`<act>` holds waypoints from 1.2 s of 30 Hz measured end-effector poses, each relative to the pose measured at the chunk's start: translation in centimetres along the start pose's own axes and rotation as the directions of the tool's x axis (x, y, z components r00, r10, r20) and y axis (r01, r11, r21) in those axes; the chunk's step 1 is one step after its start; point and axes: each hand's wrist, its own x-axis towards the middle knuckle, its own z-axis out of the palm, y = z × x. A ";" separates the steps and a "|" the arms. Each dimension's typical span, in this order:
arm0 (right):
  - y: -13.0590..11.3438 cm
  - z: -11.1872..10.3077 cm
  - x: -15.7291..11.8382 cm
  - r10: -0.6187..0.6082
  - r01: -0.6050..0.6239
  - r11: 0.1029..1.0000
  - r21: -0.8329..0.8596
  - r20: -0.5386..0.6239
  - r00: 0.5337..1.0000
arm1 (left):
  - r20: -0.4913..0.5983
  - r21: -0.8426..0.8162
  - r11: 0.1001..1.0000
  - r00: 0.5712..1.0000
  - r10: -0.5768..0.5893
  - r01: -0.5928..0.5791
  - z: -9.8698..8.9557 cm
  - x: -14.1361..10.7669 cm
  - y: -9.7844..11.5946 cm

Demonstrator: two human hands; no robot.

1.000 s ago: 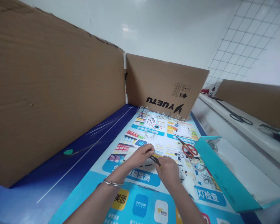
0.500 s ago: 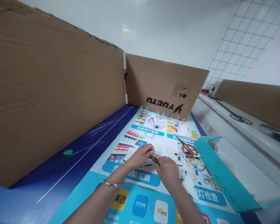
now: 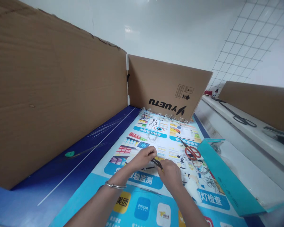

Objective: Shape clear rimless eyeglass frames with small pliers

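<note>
My left hand (image 3: 142,157), with a metal bangle (image 3: 115,186) on its wrist, and my right hand (image 3: 170,175) meet over a printed blue and white poster mat (image 3: 153,132). Between them is a small black hand tool (image 3: 157,163), its upper end in my left fingertips and its lower end at my right fingers. My fingers hide its tips. Red-handled scissors (image 3: 192,153) lie on the mat to the right of my right hand. A thin beaded wire strand (image 3: 152,137) lies just beyond my left hand.
Cardboard panels (image 3: 56,91) stand along the left and far edges of the mat. A tangle of clear strands (image 3: 163,116) lies at the far edge. A teal folder (image 3: 228,178) is on the right, beside a white shelf (image 3: 241,129) bearing black-handled scissors (image 3: 243,120).
</note>
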 end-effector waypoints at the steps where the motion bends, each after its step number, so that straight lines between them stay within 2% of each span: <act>1: 0.0 0.1 0.0 0.004 -0.005 1.000 0.011 0.005 1.000 | 0.003 -0.008 1.000 1.000 -0.008 0.008 0.0 0.0 -0.1; 6: 0.3 0.6 0.1 0.011 -0.014 0.996 0.088 0.031 0.999 | 0.020 -0.117 0.992 0.999 -0.049 0.051 0.0 -0.1 -0.2; 15: 0.3 0.5 0.1 0.021 -0.021 0.990 0.140 -0.002 1.000 | -0.011 -0.335 0.941 0.998 -0.062 0.055 -0.3 0.1 -0.2; 22: 0.2 0.5 0.2 -0.001 0.029 0.966 0.256 -0.111 0.994 | -0.023 -0.536 0.837 0.989 -0.146 0.111 -0.5 -0.1 -0.1; 25: 0.1 0.4 0.2 -0.015 0.056 0.942 0.330 -0.128 0.992 | -0.011 -0.571 0.809 0.984 -0.178 0.140 -0.5 -0.2 0.0; 31: -0.3 0.2 0.2 -0.023 0.080 0.875 0.477 -0.124 0.992 | 0.113 -0.582 0.789 0.981 -0.160 0.196 0.2 -0.1 -0.8; 36: -0.3 0.2 0.3 0.015 0.078 0.816 0.573 -0.157 0.987 | 0.056 -0.535 0.837 0.993 -0.099 0.114 0.4 0.0 -1.1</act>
